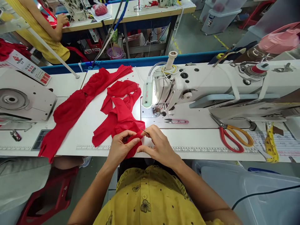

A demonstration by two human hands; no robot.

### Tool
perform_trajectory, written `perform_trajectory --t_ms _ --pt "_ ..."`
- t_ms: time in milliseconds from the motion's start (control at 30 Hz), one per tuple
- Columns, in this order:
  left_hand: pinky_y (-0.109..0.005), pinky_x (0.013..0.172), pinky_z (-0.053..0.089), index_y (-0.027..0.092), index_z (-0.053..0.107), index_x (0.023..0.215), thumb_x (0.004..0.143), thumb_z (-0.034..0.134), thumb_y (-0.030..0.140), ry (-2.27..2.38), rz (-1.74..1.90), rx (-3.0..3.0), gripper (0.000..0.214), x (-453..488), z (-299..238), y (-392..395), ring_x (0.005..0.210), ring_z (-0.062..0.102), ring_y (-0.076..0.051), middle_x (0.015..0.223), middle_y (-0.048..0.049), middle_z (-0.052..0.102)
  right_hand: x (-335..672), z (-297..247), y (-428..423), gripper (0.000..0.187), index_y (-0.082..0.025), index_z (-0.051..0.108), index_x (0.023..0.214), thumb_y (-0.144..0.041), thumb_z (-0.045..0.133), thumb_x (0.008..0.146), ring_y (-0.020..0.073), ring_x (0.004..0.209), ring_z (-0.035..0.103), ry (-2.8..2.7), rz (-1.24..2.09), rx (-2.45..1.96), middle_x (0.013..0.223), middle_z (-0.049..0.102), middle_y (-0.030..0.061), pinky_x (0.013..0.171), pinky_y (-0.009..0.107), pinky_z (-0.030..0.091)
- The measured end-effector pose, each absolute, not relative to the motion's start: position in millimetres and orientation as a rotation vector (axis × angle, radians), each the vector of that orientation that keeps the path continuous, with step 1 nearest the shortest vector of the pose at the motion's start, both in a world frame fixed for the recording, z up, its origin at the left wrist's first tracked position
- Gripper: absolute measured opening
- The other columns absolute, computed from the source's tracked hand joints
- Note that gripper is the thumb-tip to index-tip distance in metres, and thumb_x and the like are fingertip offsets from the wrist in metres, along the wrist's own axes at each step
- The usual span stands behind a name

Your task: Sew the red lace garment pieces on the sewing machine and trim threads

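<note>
My left hand (120, 147) pinches the near edge of a red fabric piece (122, 117) at the table's front edge. My right hand (158, 145) is closed beside it, touching the same fabric and holding a thin metal tool (144, 131), perhaps tweezers or a pick, whose tip points at the cloth. The red fabric runs away from my hands toward the sewing machine's needle area (157, 111). A second long red fabric piece (77, 104) lies to the left, its end hanging over the table edge.
A white sewing machine (211, 84) spans the right of the table. Pink thread snips (176, 121) lie near the needle plate. Orange-handled scissors (232, 136) and a yellow tape measure (270, 145) lie right. Another machine (21, 98) stands left. A person in yellow (39, 28) works behind.
</note>
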State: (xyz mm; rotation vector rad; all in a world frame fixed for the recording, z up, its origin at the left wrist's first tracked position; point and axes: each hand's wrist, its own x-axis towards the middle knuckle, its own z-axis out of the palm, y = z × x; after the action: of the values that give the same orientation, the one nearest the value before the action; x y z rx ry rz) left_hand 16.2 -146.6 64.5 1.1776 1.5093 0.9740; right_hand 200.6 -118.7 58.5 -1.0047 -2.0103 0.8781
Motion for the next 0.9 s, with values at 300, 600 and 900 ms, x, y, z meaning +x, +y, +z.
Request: perform_trajectory --t_ms 300,600,900 --pt "-0.025 0.069 0.044 0.019 0.073 0.084 0.083 0.072 0.039 1.537 0.952 1.352 0.02 24 65 -151 0.074 0.058 -0.014 0.082 -0.0008 0.07 187 47 -116 0.017 -0.023 0.042 0.084 -0.024 0.044 0.101 0.0186 0.077 0.049 -2.139 0.562 -1.042 0.084 0.054 0.0034 0.065 0.031 0.039" --pt "-0.023 0.067 0.044 0.017 0.07 0.073 0.075 0.07 0.026 1.449 0.902 1.285 0.01 24 62 -140 0.069 0.057 -0.012 0.072 0.0017 0.066 176 46 -116 0.019 -0.021 0.045 0.081 -0.014 0.043 0.098 0.0191 0.073 0.045 -2.244 -0.194 -1.014 0.077 0.052 0.0049 0.055 0.031 0.029" --pt "-0.022 0.061 0.044 0.015 0.068 0.071 0.07 0.08 0.037 1.369 0.773 1.016 0.025 12 73 -143 0.065 0.058 -0.013 0.068 -0.001 0.067 203 39 -74 0.029 -0.022 0.043 0.072 -0.006 0.039 0.096 0.0165 0.062 0.04 -2.331 -0.32 -1.08 0.066 0.047 0.0019 0.049 0.031 0.02"
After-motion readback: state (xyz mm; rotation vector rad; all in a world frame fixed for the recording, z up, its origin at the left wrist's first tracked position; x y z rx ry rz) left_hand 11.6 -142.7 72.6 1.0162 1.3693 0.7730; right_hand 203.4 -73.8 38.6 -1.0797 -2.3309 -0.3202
